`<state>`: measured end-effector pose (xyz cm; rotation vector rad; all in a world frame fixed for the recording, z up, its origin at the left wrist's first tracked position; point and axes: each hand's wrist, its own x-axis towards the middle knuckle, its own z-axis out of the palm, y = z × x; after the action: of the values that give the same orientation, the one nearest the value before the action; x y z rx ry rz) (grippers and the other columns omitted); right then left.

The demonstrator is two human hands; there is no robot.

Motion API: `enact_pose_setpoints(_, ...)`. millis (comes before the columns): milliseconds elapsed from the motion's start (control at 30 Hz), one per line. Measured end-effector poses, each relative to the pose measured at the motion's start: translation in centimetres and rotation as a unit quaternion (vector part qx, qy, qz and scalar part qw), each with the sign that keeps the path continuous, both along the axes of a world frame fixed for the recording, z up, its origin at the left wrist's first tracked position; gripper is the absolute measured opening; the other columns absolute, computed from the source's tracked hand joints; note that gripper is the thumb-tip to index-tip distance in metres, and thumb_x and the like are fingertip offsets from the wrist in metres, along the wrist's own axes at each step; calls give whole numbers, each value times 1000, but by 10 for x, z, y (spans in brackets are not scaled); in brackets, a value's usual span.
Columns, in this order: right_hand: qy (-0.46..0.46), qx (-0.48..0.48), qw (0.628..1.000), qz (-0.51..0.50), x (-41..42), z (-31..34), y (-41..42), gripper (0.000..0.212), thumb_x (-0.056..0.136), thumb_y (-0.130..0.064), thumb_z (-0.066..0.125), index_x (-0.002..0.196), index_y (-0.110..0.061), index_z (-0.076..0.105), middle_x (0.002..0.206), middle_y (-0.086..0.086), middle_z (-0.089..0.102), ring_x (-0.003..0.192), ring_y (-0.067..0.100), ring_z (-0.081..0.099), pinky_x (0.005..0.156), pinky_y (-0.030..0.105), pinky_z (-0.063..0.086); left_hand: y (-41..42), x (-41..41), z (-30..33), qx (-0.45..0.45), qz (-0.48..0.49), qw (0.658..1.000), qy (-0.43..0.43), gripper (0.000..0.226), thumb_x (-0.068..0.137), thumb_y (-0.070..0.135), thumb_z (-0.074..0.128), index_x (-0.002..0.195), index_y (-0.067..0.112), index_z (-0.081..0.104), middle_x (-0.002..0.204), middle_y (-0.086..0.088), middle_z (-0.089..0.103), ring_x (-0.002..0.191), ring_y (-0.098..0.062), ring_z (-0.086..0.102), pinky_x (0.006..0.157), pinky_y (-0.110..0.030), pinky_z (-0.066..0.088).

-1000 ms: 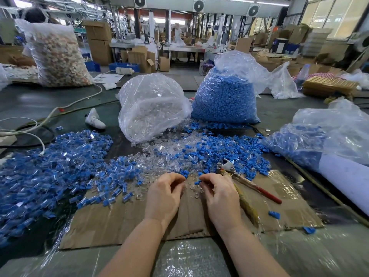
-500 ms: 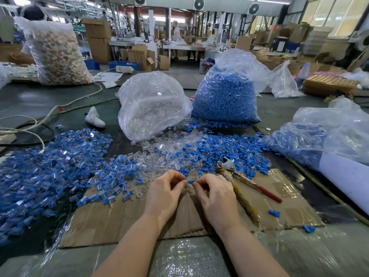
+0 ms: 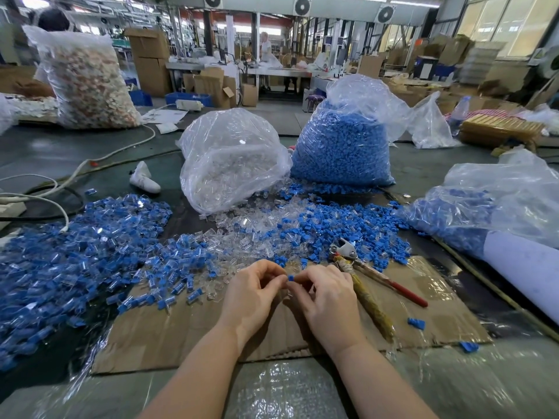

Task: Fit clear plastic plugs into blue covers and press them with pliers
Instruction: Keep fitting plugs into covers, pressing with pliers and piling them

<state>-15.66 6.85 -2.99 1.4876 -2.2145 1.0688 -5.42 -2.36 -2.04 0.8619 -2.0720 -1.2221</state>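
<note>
Head view: fingers (image 3: 279,278) of both hands now pinch one blue cover (image 3: 290,278) between them, lifted off the cardboard (image 3: 187,328), where a second ago they were picking low in the pile; I think the clear plug, hardly visible, is being fitted. Pliers (image 3: 357,267) lie just right, with free cardboard below.

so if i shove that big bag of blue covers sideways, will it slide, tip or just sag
The bag of blue covers would probably sag rather than slide: its thin film is crumpled and the loose fill bulges at the base. It looks heavy, packed nearly full. The top gapes open and covers already lie around its foot, so a shove may spill more.
</note>
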Motion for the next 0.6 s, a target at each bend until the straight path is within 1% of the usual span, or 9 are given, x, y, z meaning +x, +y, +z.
enact_pose_setpoints(67, -14, -2, 1000, 13, -1, 0, 0, 12, 79, -25, 74, 87, -20, 66, 82, -9, 64, 79, 15, 56, 71, 32, 41, 0, 0, 0, 3, 2, 1000, 3, 12, 87, 13, 63, 83, 24, 63, 76, 4, 67, 72, -11, 63, 72, -23, 52)
enact_pose_setpoints(133, -25, 1, 999, 26, -1, 0, 1, 19, 80, -23, 72, 98, -19, 67, 91, -8, 65, 87, 16, 57, 78, 35, 44, -1, -1, -1, 5, 4, 1000, 6, 11, 86, 13, 63, 84, 23, 64, 77, 4, 67, 73, -12, 64, 73, -24, 52)
enact_pose_setpoints(200, -24, 7, 999, 36, -2, 0, 1, 24, 81, -20, 71, 104, -19, 67, 93, -7, 64, 89, 18, 57, 81, 37, 45, -1, -1, -1, 4, 1, 1000, 6, 11, 86, 13, 64, 84, 24, 64, 78, 5, 68, 74, -9, 64, 74, -23, 52)
enact_pose_setpoints(300, -24, 6, 999, 47, -2, 1, 2, 21, 81, -18, 70, 102, -18, 70, 89, -4, 64, 85, 20, 57, 79, 39, 47, 0, -1, -1, 4, -2, 1000, 8, 13, 86, 13, 64, 83, 26, 63, 78, 7, 68, 74, -7, 64, 74, -21, 52)
enact_pose_setpoints(367, -28, 3, 998, 54, -2, 3, 2, 19, 83, -24, 65, 99, -17, 72, 87, -3, 64, 82, 21, 57, 76, 39, 48, 1, -1, 0, 7, -4, 1000, 9, 12, 87, 12, 63, 85, 24, 64, 78, 5, 68, 75, -9, 64, 75, -24, 53)
enact_pose_setpoints(433, -31, 4, 998, 57, -1, 4, 2, 23, 84, -29, 60, 98, -17, 72, 86, -3, 64, 81, 20, 57, 75, 39, 48, 1, -1, 0, 4, -6, 1000, 4, 12, 87, 13, 62, 85, 24, 64, 79, 5, 68, 75, -9, 64, 75, -23, 53)
enact_pose_setpoints(600, -28, 3, 998, 57, -1, 4, 2, 21, 84, -28, 62, 98, -16, 72, 85, -3, 63, 81, 20, 57, 74, 38, 48, 1, -1, 0, 2, -3, 1000, 5, 11, 86, 13, 64, 84, 24, 64, 77, 4, 68, 74, -9, 64, 72, -22, 53)
